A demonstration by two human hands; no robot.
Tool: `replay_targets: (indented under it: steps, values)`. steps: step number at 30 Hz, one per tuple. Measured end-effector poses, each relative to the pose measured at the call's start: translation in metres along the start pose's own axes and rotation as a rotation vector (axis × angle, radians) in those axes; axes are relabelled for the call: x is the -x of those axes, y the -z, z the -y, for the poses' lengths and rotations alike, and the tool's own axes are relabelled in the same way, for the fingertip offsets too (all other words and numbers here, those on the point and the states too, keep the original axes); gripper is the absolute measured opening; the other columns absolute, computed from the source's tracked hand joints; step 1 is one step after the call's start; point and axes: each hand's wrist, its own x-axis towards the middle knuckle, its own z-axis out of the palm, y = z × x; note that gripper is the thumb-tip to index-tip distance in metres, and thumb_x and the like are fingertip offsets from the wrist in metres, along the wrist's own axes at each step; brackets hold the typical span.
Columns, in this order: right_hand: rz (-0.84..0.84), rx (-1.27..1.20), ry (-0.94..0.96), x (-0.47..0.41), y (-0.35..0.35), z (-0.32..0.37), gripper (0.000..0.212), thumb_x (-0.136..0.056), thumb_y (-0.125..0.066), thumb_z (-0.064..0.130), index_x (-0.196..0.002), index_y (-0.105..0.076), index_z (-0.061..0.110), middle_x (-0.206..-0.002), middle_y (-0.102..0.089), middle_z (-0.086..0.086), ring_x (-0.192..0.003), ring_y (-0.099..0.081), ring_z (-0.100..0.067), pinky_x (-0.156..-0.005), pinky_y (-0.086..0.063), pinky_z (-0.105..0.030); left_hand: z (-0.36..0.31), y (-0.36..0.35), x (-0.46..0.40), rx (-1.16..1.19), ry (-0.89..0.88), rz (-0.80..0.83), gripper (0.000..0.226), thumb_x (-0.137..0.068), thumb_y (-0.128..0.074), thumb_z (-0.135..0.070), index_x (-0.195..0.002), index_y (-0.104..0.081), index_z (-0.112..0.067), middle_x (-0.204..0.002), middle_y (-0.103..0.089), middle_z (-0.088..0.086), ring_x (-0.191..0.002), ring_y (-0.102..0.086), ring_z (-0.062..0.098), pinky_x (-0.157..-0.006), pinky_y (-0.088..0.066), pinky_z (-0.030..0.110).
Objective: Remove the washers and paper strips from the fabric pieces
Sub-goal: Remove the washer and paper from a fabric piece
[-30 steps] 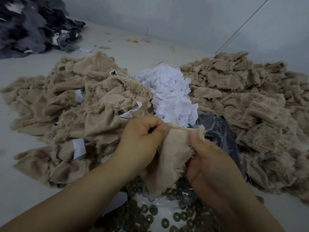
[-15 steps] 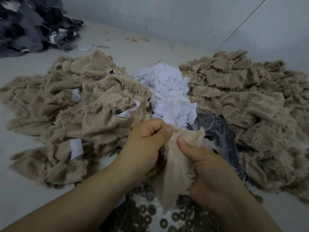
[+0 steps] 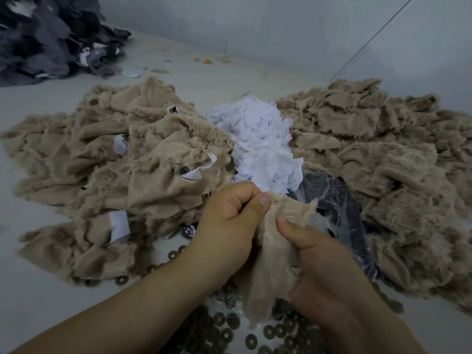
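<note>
To your left lies a heap of beige plush fabric pieces [image 3: 107, 159], several with white paper strips [image 3: 118, 226] showing among the folds and a dark round washer [image 3: 183, 170] beside one strip. To your right a second heap of beige fabric pieces [image 3: 383, 154] spreads toward the wall. Between the two heaps sits a mound of loose white paper scraps [image 3: 260, 141], and just in front of it a crumpled clear plastic bag [image 3: 339, 208] partly hidden behind your hands. Dull bronze ring-shaped washers [image 3: 229, 325] are scattered on the pale grey work surface [image 3: 38, 290] beneath your forearms, which cover many of them. A pile of dark grey fabric [image 3: 46, 39] rests at the far left corner.

You hold one small beige fabric piece [image 3: 270, 264] over the scattered washers, in front of the paper mound. Its smooth woven backing faces you, its fuzzy edges are frayed, and its lower end hangs free. Your left hand [image 3: 227, 226] pinches its upper edge between thumb and curled fingers. Your right hand [image 3: 324, 267] clenches around its right side, thumb pressed onto the cloth. Whether a washer or strip sits in this piece cannot be told.
</note>
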Motion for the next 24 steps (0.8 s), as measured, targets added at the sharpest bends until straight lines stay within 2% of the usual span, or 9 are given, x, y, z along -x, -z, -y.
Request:
replay_targets:
  steps: [4,7,10,13,17,20,22,24]
  values:
    - [-0.094,0.035,0.048,-0.0003,-0.0002,0.0010,0.039,-0.099,-0.054,0.028,-0.119,-0.068,-0.002,-0.113,-0.071,-0.027,-0.110,-0.068,-0.041,-0.106,-0.046,-0.053,0.0014,0.0038,-0.0015,-0.082,-0.013,-0.005,0.040,-0.098,-0.056,-0.015,-0.061,-0.046,-0.005,-0.052,-0.041,-0.006,-0.049,-0.037,0.006,-0.046,-0.035,0.019]
    - [-0.145,0.085,0.116,-0.0004,-0.0016,-0.0002,0.040,-0.095,-0.058,0.030,-0.118,-0.069,-0.001,-0.111,-0.071,-0.027,-0.108,-0.068,-0.042,-0.104,-0.048,-0.054,0.0029,0.0078,-0.0016,-0.074,0.017,0.011,0.036,-0.098,-0.057,-0.018,-0.063,-0.052,-0.007,-0.053,-0.044,-0.003,-0.049,-0.040,0.009,-0.047,-0.037,0.022]
    - [-0.094,0.092,0.113,0.0023,-0.0037,-0.0014,0.042,-0.082,-0.067,0.027,-0.111,-0.073,-0.003,-0.110,-0.071,-0.029,-0.105,-0.070,-0.041,-0.097,-0.053,-0.051,0.0036,0.0074,0.0002,-0.029,0.046,0.017,0.035,-0.093,-0.059,-0.024,-0.060,-0.052,-0.013,-0.054,-0.042,-0.001,-0.050,-0.038,0.012,-0.047,-0.035,0.024]
    - [-0.060,0.070,0.094,0.0014,-0.0013,-0.0001,0.037,-0.081,-0.067,0.021,-0.107,-0.074,-0.005,-0.109,-0.071,-0.030,-0.104,-0.070,-0.041,-0.091,-0.055,-0.048,0.0024,0.0049,0.0022,0.023,0.054,0.033,0.030,-0.088,-0.059,-0.027,-0.060,-0.054,-0.018,-0.056,-0.044,0.002,-0.053,-0.038,0.016,-0.051,-0.035,0.029]
    - [-0.029,0.072,0.079,0.0007,-0.0008,0.0022,0.034,-0.080,-0.067,0.021,-0.100,-0.076,-0.006,-0.104,-0.073,-0.028,-0.094,-0.074,-0.037,-0.075,-0.063,-0.041,-0.0004,0.0044,0.0037,-0.088,-0.035,0.045,0.024,-0.085,-0.062,-0.023,-0.066,-0.058,-0.007,-0.053,-0.048,-0.010,-0.049,-0.041,0.003,-0.049,-0.037,0.018]
    - [-0.029,0.105,0.105,0.0026,-0.0017,0.0024,0.035,-0.077,-0.070,0.022,-0.094,-0.075,-0.008,-0.093,-0.074,-0.028,-0.081,-0.076,-0.034,-0.063,-0.061,-0.035,-0.0032,0.0041,0.0049,-0.172,-0.083,0.051,0.025,-0.084,-0.063,-0.023,-0.069,-0.060,-0.004,-0.051,-0.050,-0.012,-0.048,-0.043,0.000,-0.048,-0.036,0.014]
    - [-0.054,0.128,0.139,0.0028,-0.0020,0.0013,0.037,-0.081,-0.067,0.022,-0.100,-0.073,-0.009,-0.097,-0.073,-0.030,-0.085,-0.075,-0.037,-0.063,-0.062,-0.036,-0.0044,0.0034,0.0050,-0.232,-0.088,0.034,0.026,-0.087,-0.067,-0.019,-0.066,-0.059,-0.007,-0.050,-0.048,-0.012,-0.047,-0.043,0.000,-0.047,-0.035,0.014]
    - [-0.059,0.126,0.134,0.0021,-0.0018,-0.0001,0.036,-0.089,-0.062,0.022,-0.107,-0.071,-0.008,-0.104,-0.072,-0.031,-0.095,-0.073,-0.039,-0.077,-0.062,-0.043,-0.0034,0.0034,0.0050,-0.224,-0.062,0.017,0.030,-0.092,-0.065,-0.008,-0.063,-0.057,-0.008,-0.048,-0.046,-0.012,-0.045,-0.041,0.000,-0.046,-0.034,0.013]
